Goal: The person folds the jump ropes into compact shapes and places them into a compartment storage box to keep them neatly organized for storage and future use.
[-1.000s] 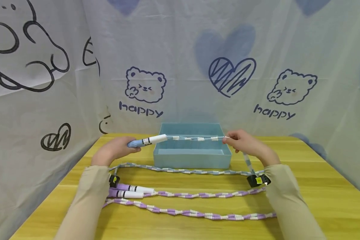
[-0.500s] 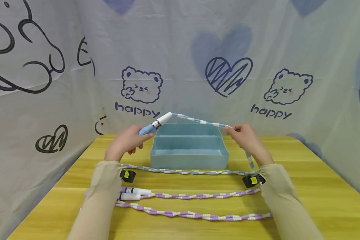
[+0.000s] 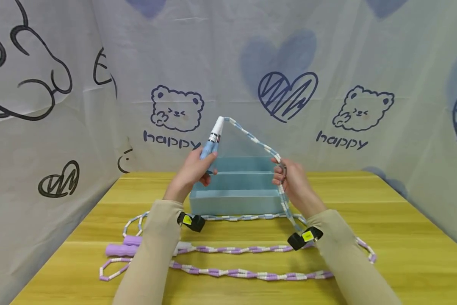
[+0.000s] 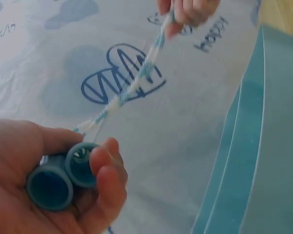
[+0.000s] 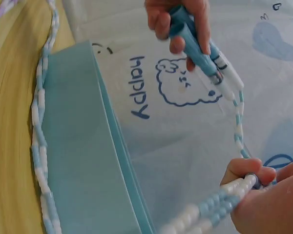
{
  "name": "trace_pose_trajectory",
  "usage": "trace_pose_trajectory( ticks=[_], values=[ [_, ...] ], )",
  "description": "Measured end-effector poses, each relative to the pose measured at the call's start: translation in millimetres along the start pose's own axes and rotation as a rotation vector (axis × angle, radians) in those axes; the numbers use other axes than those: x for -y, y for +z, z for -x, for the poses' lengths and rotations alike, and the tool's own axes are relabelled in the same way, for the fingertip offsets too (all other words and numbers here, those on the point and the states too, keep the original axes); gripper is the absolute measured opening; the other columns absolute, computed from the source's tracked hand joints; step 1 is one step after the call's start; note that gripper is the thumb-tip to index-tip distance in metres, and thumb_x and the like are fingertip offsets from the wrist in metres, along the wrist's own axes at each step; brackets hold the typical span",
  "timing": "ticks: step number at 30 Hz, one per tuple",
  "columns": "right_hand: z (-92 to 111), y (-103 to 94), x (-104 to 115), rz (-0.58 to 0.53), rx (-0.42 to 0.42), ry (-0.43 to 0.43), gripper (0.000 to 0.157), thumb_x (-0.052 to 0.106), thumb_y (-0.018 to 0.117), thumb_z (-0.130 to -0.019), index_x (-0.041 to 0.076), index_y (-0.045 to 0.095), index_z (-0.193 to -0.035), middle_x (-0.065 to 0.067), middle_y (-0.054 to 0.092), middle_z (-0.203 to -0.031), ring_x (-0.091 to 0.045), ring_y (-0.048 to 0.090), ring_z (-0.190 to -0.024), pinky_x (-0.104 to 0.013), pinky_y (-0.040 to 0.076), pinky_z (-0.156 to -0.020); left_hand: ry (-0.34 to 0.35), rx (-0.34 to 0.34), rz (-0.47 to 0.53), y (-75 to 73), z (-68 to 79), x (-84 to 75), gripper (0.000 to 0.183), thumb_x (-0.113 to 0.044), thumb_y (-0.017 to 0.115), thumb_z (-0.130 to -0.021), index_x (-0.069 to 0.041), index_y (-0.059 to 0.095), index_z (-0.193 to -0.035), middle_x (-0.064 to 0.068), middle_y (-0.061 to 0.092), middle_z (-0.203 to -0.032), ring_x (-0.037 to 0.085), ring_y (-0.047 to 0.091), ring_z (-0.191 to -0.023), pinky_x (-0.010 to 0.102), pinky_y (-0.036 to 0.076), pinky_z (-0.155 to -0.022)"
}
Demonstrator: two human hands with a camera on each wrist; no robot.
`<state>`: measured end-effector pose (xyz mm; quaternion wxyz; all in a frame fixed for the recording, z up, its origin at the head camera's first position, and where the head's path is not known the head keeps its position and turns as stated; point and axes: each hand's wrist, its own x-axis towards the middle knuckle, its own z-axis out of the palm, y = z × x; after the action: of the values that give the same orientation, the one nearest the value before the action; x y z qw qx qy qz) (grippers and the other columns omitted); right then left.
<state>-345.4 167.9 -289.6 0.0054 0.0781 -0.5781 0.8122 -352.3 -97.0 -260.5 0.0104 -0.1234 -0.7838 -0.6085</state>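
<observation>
My left hand point(image 3: 192, 169) grips the two blue-and-white handles point(image 3: 214, 140) of a beaded jump rope side by side, white ends tilted up. In the left wrist view the hollow blue handle ends point(image 4: 50, 187) face the camera. From the handle tips the blue-and-white beaded cord point(image 3: 251, 136) slopes down to my right hand point(image 3: 294, 180), whose fingers curl round the doubled strands. Below that hand more cord point(image 5: 219, 204) hangs towards the table. Both hands are raised over a light blue open box point(image 3: 236, 206).
More of the blue-and-white cord point(image 3: 243, 217) lies along the front of the box, with a loop at left. Nearer, a purple-and-white jump rope point(image 3: 228, 273) lies lengthwise on the wooden table point(image 3: 384, 220), its handles point(image 3: 119, 250) partly behind my left sleeve. A printed cloth point(image 3: 228, 51) hangs behind.
My left hand has moved right and up, tilting the handles from nearly level to steeply upward. The cord between the hands has gone from level to sloping; my right hand has turned, its fingers curled round it.
</observation>
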Motion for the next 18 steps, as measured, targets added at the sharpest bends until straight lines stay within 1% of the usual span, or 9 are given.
trace_pose_trajectory(
  ticks=[2, 4, 7, 9, 10, 12, 14, 16, 18],
  values=[
    [0.4, 1.9, -0.1, -0.042, 0.031, -0.014, 0.031, 0.014, 0.026, -0.108, -0.005, 0.042, -0.127, -0.001, 0.033, -0.075, -0.007, 0.03, -0.056, -0.019, 0.032, -0.053, 0.006, 0.043, 0.062, 4.0, -1.5, 1.6, 0.032, -0.027, 0.051, -0.104, -0.003, 0.048, -0.126, 0.016, 0.062, -0.079, 0.018, 0.05, -0.046, 0.029, 0.048, -0.046],
    [0.7, 3.7, -0.5, -0.057, 0.058, -0.032, 0.036, 0.011, 0.026, -0.108, -0.009, 0.037, -0.136, -0.003, 0.035, -0.081, -0.009, 0.032, -0.06, -0.021, 0.034, -0.057, 0.018, 0.126, 0.136, 7.2, -2.6, 3.1, 0.036, -0.028, 0.051, -0.104, -0.003, 0.047, -0.13, 0.014, 0.062, -0.079, 0.018, 0.05, -0.048, 0.028, 0.047, -0.047],
    [2.9, 8.4, -0.8, -0.057, 0.099, -0.035, 0.042, 0.009, 0.027, -0.108, -0.011, 0.029, -0.145, -0.005, 0.037, -0.089, -0.009, 0.035, -0.067, -0.022, 0.036, -0.064, 0.018, 0.311, 0.267, 12.3, -4.1, 5.7, 0.042, -0.031, 0.051, -0.104, -0.005, 0.048, -0.137, 0.011, 0.061, -0.08, 0.017, 0.05, -0.051, 0.027, 0.045, -0.048],
    [5.2, 12.6, -2.0, -0.048, 0.131, -0.02, 0.044, 0.009, 0.029, -0.108, -0.009, 0.026, -0.148, -0.006, 0.04, -0.094, -0.01, 0.038, -0.071, -0.022, 0.038, -0.066, 0.012, 0.439, 0.331, 16.2, -4.5, 8.2, 0.044, -0.032, 0.049, -0.104, -0.005, 0.048, -0.139, 0.01, 0.06, -0.081, 0.017, 0.049, -0.052, 0.028, 0.044, -0.047],
    [6.2, 14.7, -3.0, -0.042, 0.153, -0.013, 0.045, 0.009, 0.03, -0.108, -0.009, 0.026, -0.149, -0.006, 0.041, -0.095, -0.01, 0.039, -0.072, -0.022, 0.038, -0.068, 0.007, 0.492, 0.348, 18.3, -4.4, 9.6, 0.044, -0.032, 0.049, -0.104, -0.005, 0.048, -0.139, 0.009, 0.059, -0.081, 0.017, 0.048, -0.052, 0.028, 0.044, -0.046],
    [8.2, 18.5, -5.4, -0.023, 0.204, 0.0, 0.045, 0.009, 0.031, -0.108, -0.007, 0.027, -0.149, -0.006, 0.043, -0.098, -0.01, 0.04, -0.075, -0.023, 0.038, -0.069, 0.004, 0.573, 0.342, 23.0, -3.9, 12.4, 0.043, -0.032, 0.049, -0.104, -0.004, 0.048, -0.137, 0.009, 0.059, -0.081, 0.017, 0.048, -0.053, 0.029, 0.044, -0.047],
    [9.9, 20.6, -8.1, 0.004, 0.257, 0.006, 0.042, 0.009, 0.034, -0.107, -0.006, 0.033, -0.146, -0.006, 0.043, -0.101, -0.011, 0.041, -0.077, -0.023, 0.039, -0.07, 0.009, 0.628, 0.306, 27.9, -2.8, 14.3, 0.041, -0.033, 0.05, -0.104, -0.006, 0.047, -0.135, 0.009, 0.059, -0.082, 0.018, 0.047, -0.054, 0.03, 0.045, -0.048],
    [11.8, 21.0, -10.2, 0.028, 0.306, -0.001, 0.038, 0.007, 0.034, -0.106, -0.007, 0.038, -0.141, -0.006, 0.042, -0.102, -0.013, 0.041, -0.08, -0.024, 0.04, -0.072, 0.011, 0.665, 0.275, 32.8, -2.3, 15.6, 0.04, -0.033, 0.051, -0.104, -0.007, 0.046, -0.134, 0.01, 0.06, -0.083, 0.018, 0.047, -0.056, 0.03, 0.046, -0.05],
    [13.5, 20.0, -11.5, 0.045, 0.342, -0.018, 0.038, 0.006, 0.035, -0.105, -0.008, 0.042, -0.139, -0.007, 0.045, -0.111, -0.015, 0.043, -0.085, -0.025, 0.041, -0.075, 0.016, 0.695, 0.259, 37.5, -3.0, 16.6, 0.04, -0.033, 0.051, -0.103, -0.01, 0.045, -0.136, 0.011, 0.06, -0.084, 0.019, 0.048, -0.057, 0.031, 0.046, -0.051]
  ],
)
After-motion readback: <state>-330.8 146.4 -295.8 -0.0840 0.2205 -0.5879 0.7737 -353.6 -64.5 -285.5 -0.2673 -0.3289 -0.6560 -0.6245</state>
